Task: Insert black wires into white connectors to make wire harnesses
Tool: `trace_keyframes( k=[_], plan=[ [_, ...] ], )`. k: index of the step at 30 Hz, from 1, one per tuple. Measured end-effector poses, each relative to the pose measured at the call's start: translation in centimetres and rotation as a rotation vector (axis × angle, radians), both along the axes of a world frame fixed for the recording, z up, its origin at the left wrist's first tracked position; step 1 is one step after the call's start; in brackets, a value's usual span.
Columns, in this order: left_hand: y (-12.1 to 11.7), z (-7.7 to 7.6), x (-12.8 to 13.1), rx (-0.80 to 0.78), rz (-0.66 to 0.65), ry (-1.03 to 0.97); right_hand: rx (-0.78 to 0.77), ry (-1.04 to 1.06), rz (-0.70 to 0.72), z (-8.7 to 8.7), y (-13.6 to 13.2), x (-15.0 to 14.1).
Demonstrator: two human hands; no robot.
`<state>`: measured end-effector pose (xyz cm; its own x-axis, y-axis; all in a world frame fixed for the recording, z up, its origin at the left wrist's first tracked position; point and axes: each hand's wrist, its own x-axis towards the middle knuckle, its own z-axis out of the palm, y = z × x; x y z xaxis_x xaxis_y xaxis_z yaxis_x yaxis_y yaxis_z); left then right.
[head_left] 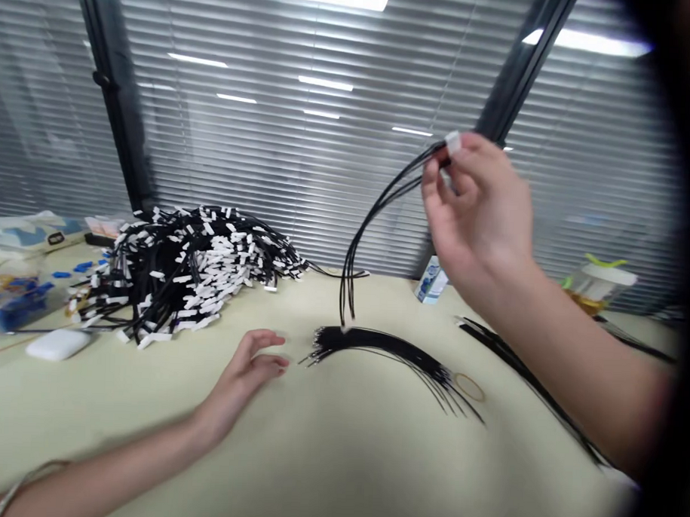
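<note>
My right hand point(483, 199) is raised in front of the blinds, its thumb and fingers pinching a white connector with a few black wires point(381, 199). The wires curve down to the left, and their free ends hang just above a bundle of loose black wires point(387, 343) on the table. To the left of that bundle, my left hand point(256, 359) hovers low over or rests on the table, fingers apart and nothing in them. Silvery tips show at the bundle's left end.
A big heap of black cables with white connectors point(209, 272) lies at the back left. Near it is a white rounded case point(57, 344). A rubber band point(469, 387) lies by the bundle's right end. Behind stand a small carton point(432, 280) and a lidded cup point(598, 282); more black wires point(533, 389) lie right.
</note>
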<state>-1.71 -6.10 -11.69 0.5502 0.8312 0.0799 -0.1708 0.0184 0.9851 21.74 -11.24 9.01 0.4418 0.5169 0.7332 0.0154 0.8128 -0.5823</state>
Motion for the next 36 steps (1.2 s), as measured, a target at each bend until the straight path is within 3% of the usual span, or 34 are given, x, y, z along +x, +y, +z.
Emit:
trace_keyframes(
  k=[4,7,10,12,14,18,22,27,30,36],
  plan=[
    [-2.6,0.6,0.6,0.001,-0.204,0.025,-0.210,-0.006,0.096,-3.6,-4.1,-0.8],
    [-4.9,1.1,1.2,-0.014,-0.536,0.160,-0.328,0.099,0.111,-5.6,-6.2,-0.6],
    [-6.8,2.1,2.4,0.036,-0.694,0.248,-0.424,0.191,0.112,-7.0,-7.3,0.4],
    [-7.5,2.5,3.4,-0.030,-0.750,0.246,-0.491,0.232,0.108,-7.9,-7.9,1.3],
    [-7.4,2.5,4.0,-0.105,-0.710,0.282,-0.542,0.260,0.107,-9.0,-8.6,2.5],
    [-5.5,1.4,3.9,-0.105,-0.488,0.351,-0.603,0.389,0.111,-12.0,-9.8,5.5],
    [-2.6,0.8,3.4,-0.153,-0.296,0.250,-0.720,0.537,0.110,-16.7,-9.6,8.0],
    [-0.4,1.4,3.1,-0.183,-0.174,0.273,-0.883,0.609,0.154,-22.4,-9.0,9.0],
    [0.3,1.2,2.8,-0.076,-0.129,0.353,-0.913,0.589,0.150,-23.7,-9.2,9.1],
    [0.5,0.2,2.0,0.144,-0.077,0.417,-0.953,0.468,0.118,-23.7,-10.2,9.0]
  ],
)
